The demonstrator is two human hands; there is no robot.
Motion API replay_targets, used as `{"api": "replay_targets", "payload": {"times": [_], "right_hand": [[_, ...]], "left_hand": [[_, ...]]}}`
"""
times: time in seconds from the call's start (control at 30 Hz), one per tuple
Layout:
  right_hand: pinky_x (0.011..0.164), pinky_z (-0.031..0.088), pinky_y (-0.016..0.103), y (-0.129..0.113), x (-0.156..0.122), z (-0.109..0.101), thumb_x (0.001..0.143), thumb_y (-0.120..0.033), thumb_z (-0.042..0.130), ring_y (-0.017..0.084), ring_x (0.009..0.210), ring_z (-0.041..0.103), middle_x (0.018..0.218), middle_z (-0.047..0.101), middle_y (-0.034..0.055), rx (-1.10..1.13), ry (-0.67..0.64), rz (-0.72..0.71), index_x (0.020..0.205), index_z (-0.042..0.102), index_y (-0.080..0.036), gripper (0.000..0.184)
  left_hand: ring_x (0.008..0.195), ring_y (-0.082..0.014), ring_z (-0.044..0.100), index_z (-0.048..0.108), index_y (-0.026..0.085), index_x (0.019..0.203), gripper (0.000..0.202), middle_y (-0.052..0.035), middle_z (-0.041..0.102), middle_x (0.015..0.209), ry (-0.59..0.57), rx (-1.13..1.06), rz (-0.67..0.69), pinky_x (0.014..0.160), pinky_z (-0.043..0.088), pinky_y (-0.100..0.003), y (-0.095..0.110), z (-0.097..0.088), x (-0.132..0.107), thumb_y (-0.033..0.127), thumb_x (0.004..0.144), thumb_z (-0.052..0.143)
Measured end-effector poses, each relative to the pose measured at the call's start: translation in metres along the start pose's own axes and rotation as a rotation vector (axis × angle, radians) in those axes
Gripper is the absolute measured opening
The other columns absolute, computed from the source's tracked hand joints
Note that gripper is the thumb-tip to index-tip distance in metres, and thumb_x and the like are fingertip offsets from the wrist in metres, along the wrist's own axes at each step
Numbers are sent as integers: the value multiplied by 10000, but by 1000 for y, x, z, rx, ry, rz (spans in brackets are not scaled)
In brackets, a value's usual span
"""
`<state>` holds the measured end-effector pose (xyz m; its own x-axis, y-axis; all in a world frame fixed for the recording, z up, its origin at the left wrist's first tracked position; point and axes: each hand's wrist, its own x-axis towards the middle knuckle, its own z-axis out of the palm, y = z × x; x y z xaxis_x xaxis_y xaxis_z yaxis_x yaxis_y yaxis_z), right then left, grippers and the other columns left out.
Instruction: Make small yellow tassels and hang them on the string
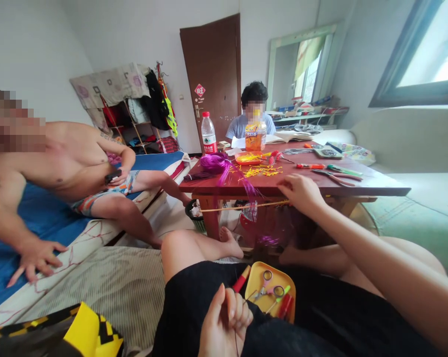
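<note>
Nearest, over the lap, the left hand (224, 322) is closed, pinching what looks like a thin dark thread (236, 344), just beside a yellow plastic tray (254, 277) of small scissors (264, 285). Farther off, the right hand (302, 193) grips a thin wooden stick (231, 208) hung with purple tinsel fringe (251, 210), at the near edge of the red-brown wooden table (358, 186).

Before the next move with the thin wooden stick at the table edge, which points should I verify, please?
1. Right hand grips the thin wooden stick at the edge of the red-brown wooden table: ok.
2. Stick lies about level, purple tinsel strands hanging from it: ok.
3. Left hand has something in its curled fingers: cannot tell.
4. Small scissors lie in the yellow plastic tray on the lap: ok.
5. Loose purple tinsel bundle lies on the table: ok.
</note>
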<state>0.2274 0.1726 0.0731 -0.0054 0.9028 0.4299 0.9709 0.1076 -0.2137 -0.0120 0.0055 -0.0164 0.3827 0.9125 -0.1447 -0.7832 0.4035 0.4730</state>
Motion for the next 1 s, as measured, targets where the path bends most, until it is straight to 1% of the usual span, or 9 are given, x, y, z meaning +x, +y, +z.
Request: {"api": "replay_targets", "payload": {"times": [0.1,0.17,0.33,0.47,0.63,0.83,0.93,1.0], "right_hand": [[764,471,375,12,39,0,874,-304,502,180,876,587,1006,612,51,-96,-28,12,983,585,-158,200],[778,480,394,19,55,4,870,-304,517,186,907,583,1063,592,54,-147,-74,-30,1026,571,-162,218],[806,475,422,28,75,9,868,-279,524,206,964,567,1130,563,64,-235,-175,-154,1090,544,-167,249],[801,479,413,27,85,11,862,-282,535,207,953,574,1117,568,77,-255,-214,-165,1091,543,-146,267],[755,500,391,27,90,9,870,-289,523,189,898,591,1084,581,61,-215,-228,-80,1089,540,-158,256],[742,502,376,35,88,2,871,-293,521,178,869,596,1051,593,54,-63,-198,-1,1056,556,-157,233],[724,496,362,34,84,-8,864,-291,527,166,821,600,975,614,39,60,-129,24,979,581,-148,191],[706,485,347,24,68,-18,855,-276,520,166,760,601,862,635,33,173,-71,14,880,598,-142,157]], "left_hand": [[439,-65,162,317,156,426,496,67,231,417,-17,6,-16,496,248,-200,2,-2,1,398,678,669],[430,-62,162,308,157,425,503,69,228,410,-41,10,-27,499,250,-199,3,-5,2,397,677,672],[421,-57,164,283,158,431,513,69,234,407,-79,0,-25,497,236,-208,3,-14,7,390,713,644],[407,-52,174,240,158,438,547,68,223,403,-134,-1,-21,479,207,-212,4,-22,10,409,719,635],[404,-55,195,236,160,433,557,65,221,396,-160,36,-17,491,208,-230,6,-26,10,429,722,629],[397,-56,197,252,162,435,544,67,214,395,-172,48,-15,484,204,-228,4,-28,10,433,721,627],[393,-56,192,275,163,430,529,70,213,392,-175,63,-17,483,211,-226,6,-22,12,432,719,627],[402,-58,188,320,161,424,500,71,221,398,-145,52,4,486,220,-221,11,-11,14,421,707,640]]}}
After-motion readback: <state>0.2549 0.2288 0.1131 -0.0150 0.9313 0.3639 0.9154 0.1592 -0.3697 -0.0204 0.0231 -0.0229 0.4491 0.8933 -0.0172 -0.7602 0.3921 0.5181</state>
